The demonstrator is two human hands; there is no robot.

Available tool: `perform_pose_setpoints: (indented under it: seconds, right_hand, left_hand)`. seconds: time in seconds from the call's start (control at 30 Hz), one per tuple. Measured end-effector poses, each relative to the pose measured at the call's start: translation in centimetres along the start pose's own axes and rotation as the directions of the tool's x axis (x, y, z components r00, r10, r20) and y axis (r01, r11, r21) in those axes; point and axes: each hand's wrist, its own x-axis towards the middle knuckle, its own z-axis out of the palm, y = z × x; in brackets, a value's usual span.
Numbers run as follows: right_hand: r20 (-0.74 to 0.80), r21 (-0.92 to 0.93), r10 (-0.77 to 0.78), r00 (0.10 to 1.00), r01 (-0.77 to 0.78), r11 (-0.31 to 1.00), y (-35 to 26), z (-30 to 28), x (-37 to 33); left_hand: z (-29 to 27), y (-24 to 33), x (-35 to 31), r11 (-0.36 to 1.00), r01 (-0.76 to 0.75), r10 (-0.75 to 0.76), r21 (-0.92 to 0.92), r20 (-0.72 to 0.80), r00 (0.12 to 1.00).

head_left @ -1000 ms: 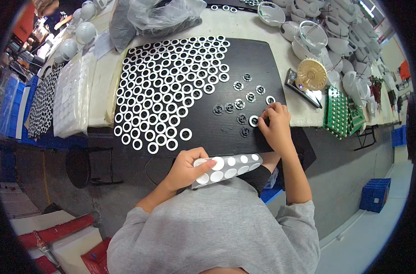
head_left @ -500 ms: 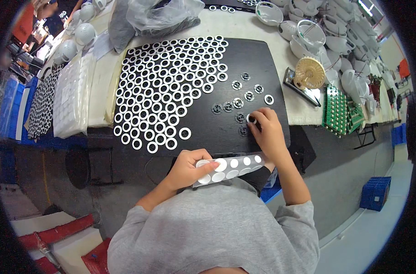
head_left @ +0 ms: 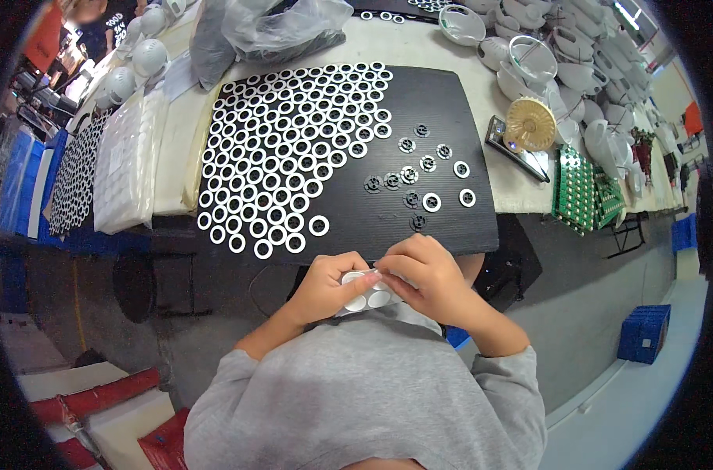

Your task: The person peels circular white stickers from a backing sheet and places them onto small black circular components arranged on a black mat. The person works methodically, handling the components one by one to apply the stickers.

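My left hand [head_left: 331,287] grips a strip of round white stickers [head_left: 378,298] in front of my body, its thumb lying across the top. At the same strip, my right hand [head_left: 425,272] pinches with thumb and forefinger near the left thumb; whether a single sticker is between those fingers I cannot make out. Beyond the hands lies a black ribbed board [head_left: 356,211]. Several bare black discs [head_left: 408,175] rest on its right part, among a few discs with white rings, such as the white-ringed disc [head_left: 432,202] nearest my right hand. Packed rows of white-ringed discs [head_left: 270,164] cover the left part.
A beige fan [head_left: 530,124] and green circuit boards [head_left: 573,188] sit right of the board. White plastic housings [head_left: 533,59] are piled at the back right. Plastic bags [head_left: 282,31] lie behind, a wrapped white stack [head_left: 127,168] at left. Another person [head_left: 106,31] is at far left.
My right hand has left the white-ringed disc on the board and come back to the sticker strip beside my left hand. That disc now lies uncovered. My left hand has stayed in place.
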Motion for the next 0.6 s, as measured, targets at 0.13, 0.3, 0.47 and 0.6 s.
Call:
perform_pose_setpoints:
  seconds: [0.13,0.3,0.47,0.6]
  right_hand:
    - [-0.098,-0.124,-0.040,0.994,0.028,0.992,-0.1,1.3,-0.3]
    - [-0.201,-0.251,-0.073,0.977,0.021,0.968,-0.1,2.5,-1.0]
    - [-0.220,-0.258,-0.072,0.973,0.013,0.966,0.1,3.1,-1.4]
    - [-0.155,-0.038,0.037,0.987,-0.043,0.998,0.3,3.0,-1.8]
  left_hand:
    - [0.1,-0.4,0.1,0.994,-0.061,0.066,0.088,-0.047,0.997]
    - [0.2,-1.3,0.3,0.989,-0.043,0.055,0.145,-0.078,0.995]
    - [0.6,-2.1,0.3,0.994,-0.020,0.031,0.108,-0.102,0.994]
    - [0.6,-1.8,0.1,0.990,0.011,0.001,0.139,-0.089,0.996]
